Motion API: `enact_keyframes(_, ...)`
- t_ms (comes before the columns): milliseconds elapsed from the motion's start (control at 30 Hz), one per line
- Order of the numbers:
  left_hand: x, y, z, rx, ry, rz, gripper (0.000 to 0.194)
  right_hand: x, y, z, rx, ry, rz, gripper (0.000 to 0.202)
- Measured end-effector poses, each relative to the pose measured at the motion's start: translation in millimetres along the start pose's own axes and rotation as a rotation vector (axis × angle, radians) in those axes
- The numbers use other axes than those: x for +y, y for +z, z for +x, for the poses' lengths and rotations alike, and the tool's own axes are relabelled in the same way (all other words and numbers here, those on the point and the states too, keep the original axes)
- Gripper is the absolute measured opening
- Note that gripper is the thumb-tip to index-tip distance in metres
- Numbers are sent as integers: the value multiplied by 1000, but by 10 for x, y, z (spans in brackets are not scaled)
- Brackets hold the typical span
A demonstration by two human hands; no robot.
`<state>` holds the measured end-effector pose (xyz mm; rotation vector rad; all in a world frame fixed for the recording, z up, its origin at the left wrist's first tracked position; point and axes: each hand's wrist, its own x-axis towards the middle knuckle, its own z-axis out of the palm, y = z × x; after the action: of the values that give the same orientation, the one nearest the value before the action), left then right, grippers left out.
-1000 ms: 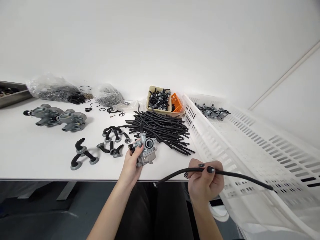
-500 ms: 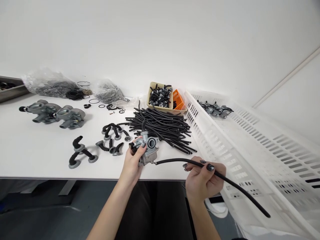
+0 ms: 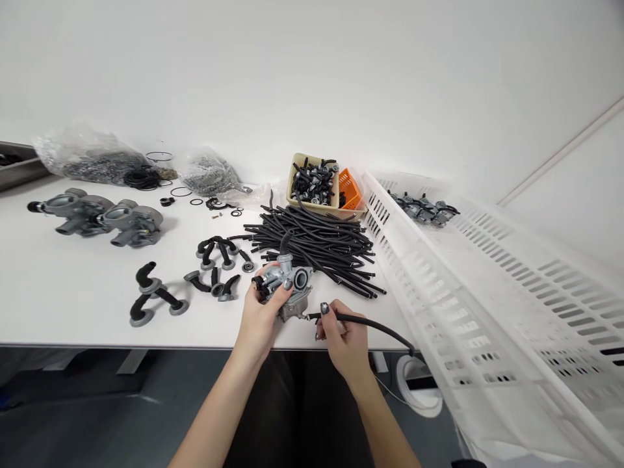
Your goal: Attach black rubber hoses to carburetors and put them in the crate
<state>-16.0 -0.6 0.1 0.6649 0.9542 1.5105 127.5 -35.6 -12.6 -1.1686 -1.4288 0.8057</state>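
Note:
My left hand (image 3: 263, 305) is closed around a grey metal carburetor (image 3: 294, 300), its thumb across the body. A black rubber elbow (image 3: 286, 244) sticks up from the carburetor's top. In a pinch, my right hand (image 3: 345, 335) holds a black rubber hose (image 3: 380, 325) close to its near end. That end meets the small outlet at the carburetor's bottom; how firmly it sits there I cannot tell. The hose's free end hangs to the right, by the white crate. Behind the carburetor lies a heap of similar black hoses (image 3: 312, 237).
Rubber elbows with grey caps (image 3: 158, 292) lie left of my hands. Two more carburetors (image 3: 129, 223) stand at the far left. A beige bin (image 3: 314, 201) of small parts and an orange basket (image 3: 350, 188) are at the back. A white slotted crate (image 3: 439, 286) flanks the right, carburetors inside.
My right hand has slid along the hose, leftwards, from its middle to the end at the carburetor. The hose's free end has swung up and left. My left hand still holds the carburetor.

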Motion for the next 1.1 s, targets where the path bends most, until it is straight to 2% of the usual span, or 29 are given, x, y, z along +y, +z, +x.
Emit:
enact_keyframes(133, -13, -1, 3, 0, 50, 49, 59, 1, -12, 15, -36, 17, 48, 41)
enact_keyframes(367, -19, -6, -7, 8, 70, 106, 57, 48, -5, -3, 33, -60, -73, 38)
enact_keyframes(533, -20, 4, -7, 37, 89, 134, 59, 25, 4, -5, 53, -29, -33, 40)
enact_keyframes(733, -38, -19, 0, 14, 120, 192, 59, 82, 4, -10, 69, -37, -140, 40)
enact_keyframes(833, -50, -32, 5, 3, 118, 199, 57, 90, 1, -6, 31, -58, -164, 39)
enact_keyframes(1000, -46, -8, 11, 64, 120, 166, 59, 13, -11, 18, -110, -28, -161, 35)
enact_keyframes(1100, -30, 8, 5, 89, 106, 163, 59, -19, -13, 36, -149, -22, -172, 34)
